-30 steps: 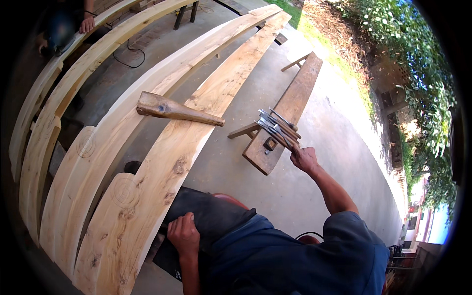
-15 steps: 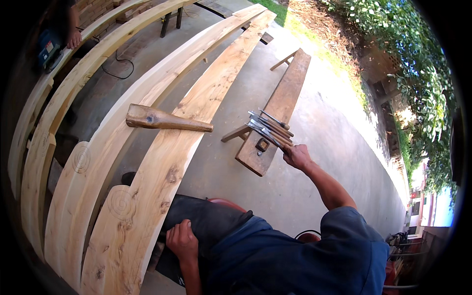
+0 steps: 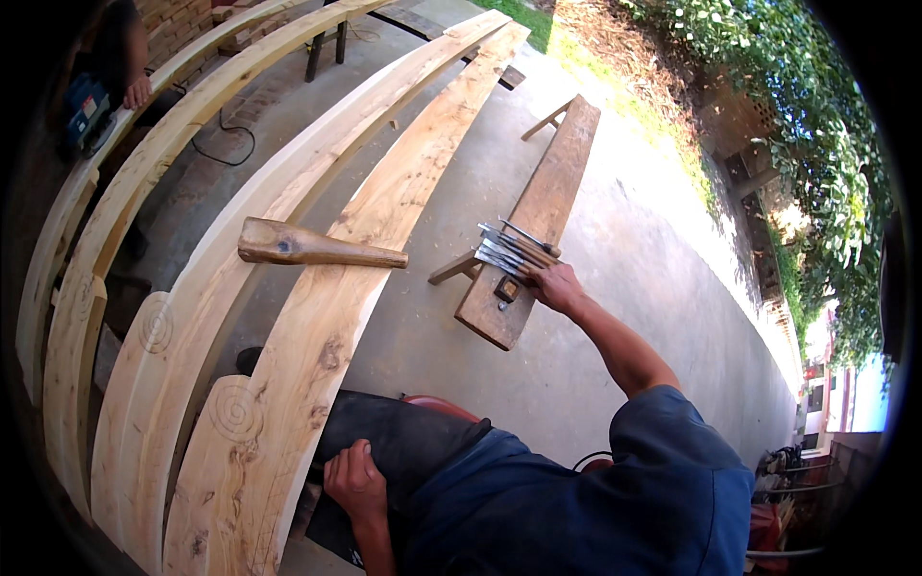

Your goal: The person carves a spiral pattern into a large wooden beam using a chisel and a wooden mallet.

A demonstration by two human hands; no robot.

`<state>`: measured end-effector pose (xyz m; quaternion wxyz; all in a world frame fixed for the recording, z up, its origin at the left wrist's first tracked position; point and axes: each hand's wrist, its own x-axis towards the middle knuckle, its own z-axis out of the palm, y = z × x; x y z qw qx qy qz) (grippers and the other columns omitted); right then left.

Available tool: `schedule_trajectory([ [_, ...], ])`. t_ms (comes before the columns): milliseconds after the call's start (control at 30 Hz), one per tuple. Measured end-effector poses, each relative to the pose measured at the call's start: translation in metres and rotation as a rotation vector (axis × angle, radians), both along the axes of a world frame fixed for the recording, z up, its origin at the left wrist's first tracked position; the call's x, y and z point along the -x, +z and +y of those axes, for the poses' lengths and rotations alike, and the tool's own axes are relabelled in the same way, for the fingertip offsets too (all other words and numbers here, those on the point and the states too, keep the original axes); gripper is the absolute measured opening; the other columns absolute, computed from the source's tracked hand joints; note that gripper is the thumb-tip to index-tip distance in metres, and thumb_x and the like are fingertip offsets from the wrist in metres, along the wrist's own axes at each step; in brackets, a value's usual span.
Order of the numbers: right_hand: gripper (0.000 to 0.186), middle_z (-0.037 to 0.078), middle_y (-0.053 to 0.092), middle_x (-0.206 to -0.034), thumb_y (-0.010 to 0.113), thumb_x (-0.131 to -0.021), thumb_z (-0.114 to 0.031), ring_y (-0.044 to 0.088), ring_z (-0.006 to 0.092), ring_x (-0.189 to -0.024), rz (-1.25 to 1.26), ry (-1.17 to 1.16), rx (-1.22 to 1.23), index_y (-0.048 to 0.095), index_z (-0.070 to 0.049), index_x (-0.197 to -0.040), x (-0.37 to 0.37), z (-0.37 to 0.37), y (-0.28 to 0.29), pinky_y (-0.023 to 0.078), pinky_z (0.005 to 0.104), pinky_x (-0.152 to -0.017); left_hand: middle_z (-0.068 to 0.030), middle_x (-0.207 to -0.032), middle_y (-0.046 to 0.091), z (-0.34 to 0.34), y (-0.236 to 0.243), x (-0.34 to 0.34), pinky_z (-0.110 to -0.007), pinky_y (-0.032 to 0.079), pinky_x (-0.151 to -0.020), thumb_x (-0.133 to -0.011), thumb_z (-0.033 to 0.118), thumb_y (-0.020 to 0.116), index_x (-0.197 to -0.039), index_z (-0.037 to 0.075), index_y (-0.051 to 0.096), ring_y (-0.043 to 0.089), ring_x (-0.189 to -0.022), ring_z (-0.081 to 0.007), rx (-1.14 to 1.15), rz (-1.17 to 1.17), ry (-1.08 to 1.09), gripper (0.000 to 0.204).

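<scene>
My right hand (image 3: 555, 287) reaches over the near part of a low wooden bench (image 3: 557, 182). Its fingers close around the handle ends of several chisels (image 3: 506, 252), laid side by side with their metal blades pointing left; the exact grip is partly hidden. Just below them on the bench is a small dark squarish block (image 3: 507, 287). Resting by my thigh, my left hand (image 3: 355, 480) is curled into a loose fist with the thumb up, and nothing shows in it. A wooden mallet (image 3: 322, 247) lies across two long curved timbers (image 3: 331, 336) on my left.
More curved beams (image 3: 125, 192) run along the left. At the far left, another person's hand (image 3: 138, 92) is beside a blue power tool (image 3: 88, 110), with a black cord (image 3: 223, 158) on the concrete floor (image 3: 634, 288). Leafy bushes (image 3: 816, 144) stand at the right.
My right hand has moved a little left and farther over the chisel handles. The view has shifted slightly; my left hand and the mallet stay in place.
</scene>
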<state>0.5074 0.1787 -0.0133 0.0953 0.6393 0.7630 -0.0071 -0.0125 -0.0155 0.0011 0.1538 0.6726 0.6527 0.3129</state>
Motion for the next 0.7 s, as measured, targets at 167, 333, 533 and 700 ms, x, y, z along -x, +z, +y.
schedule_trajectory([
  [167, 0.013, 0.016, 0.073, -0.078, 0.073, -0.083, -0.022, 0.073, 0.0374, -0.075, 0.033, 0.019, -0.01, 0.069, -0.011, -0.089, 0.002, 0.002, -0.005, 0.055, 0.0509, -0.065, -0.0116, -0.083, 0.069, 0.001, 0.001, 0.002, -0.046, 0.051, -0.073, -0.095, 0.007, 0.069, -0.097, 0.006, 0.074, 0.068, -0.078, -0.0344, 0.027, 0.013, -0.014, 0.005],
  [333, 0.015, 0.015, 0.074, -0.081, 0.075, -0.084, -0.024, 0.074, 0.037, -0.077, 0.045, 0.012, 0.013, 0.073, -0.012, -0.092, -0.001, 0.0, -0.002, 0.057, 0.0502, -0.068, -0.0118, -0.083, 0.069, 0.002, -0.001, 0.001, -0.046, 0.051, -0.073, -0.096, 0.007, 0.068, -0.097, 0.006, 0.073, 0.068, -0.078, -0.0346, 0.049, 0.026, -0.025, 0.005],
  [533, 0.016, 0.017, 0.075, -0.081, 0.075, -0.086, -0.028, 0.074, 0.0382, -0.078, 0.094, 0.05, 0.103, 0.077, -0.012, -0.088, 0.004, -0.006, 0.006, 0.057, 0.049, -0.069, -0.0116, -0.08, 0.068, 0.005, -0.001, 0.0, -0.047, 0.05, -0.071, -0.099, 0.01, 0.066, -0.095, 0.006, 0.072, 0.067, -0.075, -0.0344, 0.034, 0.019, -0.026, 0.008],
  [700, 0.014, 0.016, 0.073, -0.081, 0.067, -0.093, -0.024, 0.072, 0.0397, -0.076, 0.094, -0.158, -0.074, 0.074, -0.013, -0.091, 0.006, 0.003, 0.002, 0.056, 0.0521, -0.067, -0.0119, -0.08, 0.068, 0.005, 0.001, -0.001, -0.047, 0.05, -0.072, -0.099, 0.01, 0.066, -0.095, 0.005, 0.072, 0.067, -0.076, -0.0347, 0.04, 0.025, -0.026, 0.009],
])
